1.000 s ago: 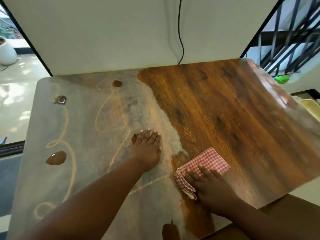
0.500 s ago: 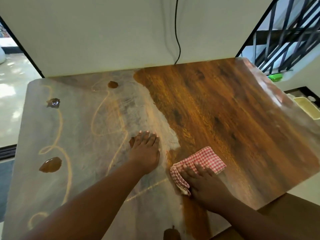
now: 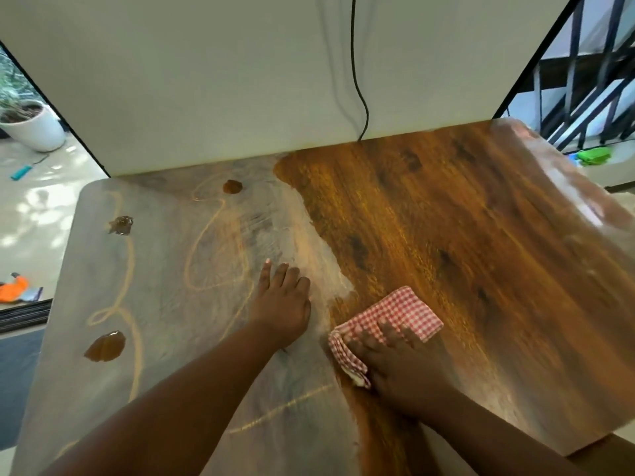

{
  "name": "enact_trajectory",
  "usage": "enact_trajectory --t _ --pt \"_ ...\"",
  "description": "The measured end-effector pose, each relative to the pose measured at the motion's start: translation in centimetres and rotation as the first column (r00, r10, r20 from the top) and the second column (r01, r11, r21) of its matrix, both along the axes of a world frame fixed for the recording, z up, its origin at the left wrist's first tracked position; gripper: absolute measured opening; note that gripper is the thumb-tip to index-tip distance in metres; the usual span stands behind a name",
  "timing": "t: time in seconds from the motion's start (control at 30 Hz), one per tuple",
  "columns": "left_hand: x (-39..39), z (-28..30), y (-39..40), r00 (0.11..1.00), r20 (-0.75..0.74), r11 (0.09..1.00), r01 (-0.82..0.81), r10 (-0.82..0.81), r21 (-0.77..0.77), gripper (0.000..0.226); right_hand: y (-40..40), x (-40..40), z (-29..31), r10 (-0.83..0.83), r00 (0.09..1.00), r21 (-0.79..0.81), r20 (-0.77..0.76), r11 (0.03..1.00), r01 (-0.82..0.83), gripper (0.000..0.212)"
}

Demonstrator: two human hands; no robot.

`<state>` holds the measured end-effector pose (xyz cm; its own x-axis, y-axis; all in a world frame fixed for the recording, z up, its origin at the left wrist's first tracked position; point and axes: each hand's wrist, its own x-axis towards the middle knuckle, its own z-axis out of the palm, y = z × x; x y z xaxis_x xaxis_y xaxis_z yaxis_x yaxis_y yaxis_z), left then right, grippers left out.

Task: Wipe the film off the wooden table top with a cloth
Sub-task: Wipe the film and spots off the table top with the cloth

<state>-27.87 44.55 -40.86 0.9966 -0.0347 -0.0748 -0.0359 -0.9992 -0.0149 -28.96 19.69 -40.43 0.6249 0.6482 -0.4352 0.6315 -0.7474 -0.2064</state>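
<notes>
A wooden table top (image 3: 464, 255) shows bare brown grain on its right half. A grey-white film (image 3: 165, 304) with pale squiggly lines covers the left half. My right hand (image 3: 395, 359) presses flat on a folded red-and-white checked cloth (image 3: 402, 310) at the border between film and bare wood, near the front. My left hand (image 3: 281, 300) rests flat on the film just left of the cloth, fingers straight. Brown blobs (image 3: 104, 347) sit on the film at the left and back.
A white wall panel (image 3: 240, 80) stands along the table's back edge with a black cable (image 3: 357, 70) hanging down it. A white plant pot (image 3: 34, 125) is on the floor at the left. Dark railings (image 3: 591, 80) and a green object (image 3: 593, 155) are at the right.
My right hand and the cloth have shifted slightly left toward the film's edge. My left hand has stayed in place on the film.
</notes>
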Motion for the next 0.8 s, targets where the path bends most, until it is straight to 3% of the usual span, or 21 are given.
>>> enact_trajectory --t 0.27,0.4,0.5,0.67,0.8 --pt "2.6 -1.1 2.6 0.991 -0.024 0.99 -0.132 0.131 -0.048 0.063 7.3 7.5 0.2 -0.097 0.993 -0.015 0.069 0.995 0.099 0.054" --pt "5.4 -1.4 4.2 0.983 -0.069 0.98 -0.179 0.173 -0.09 0.066 8.2 6.3 -0.8 -0.153 0.986 0.047 0.063 0.988 0.15 0.051" --pt "7.2 -1.6 5.7 0.976 -0.096 0.969 -0.206 0.194 -0.134 0.072 6.1 4.4 -0.9 -0.105 0.991 0.042 0.08 0.994 0.102 0.052" --pt "9.0 -2.5 7.5 0.979 -0.113 0.967 -0.187 0.169 -0.171 0.079 4.9 4.9 -0.3 -0.113 0.991 0.024 0.071 0.993 0.111 0.046" --pt "9.7 -3.0 8.2 0.973 -0.184 0.967 -0.173 0.138 -0.189 0.085 9.0 9.2 -0.3 -0.195 0.973 -0.005 0.122 0.98 0.197 0.052"
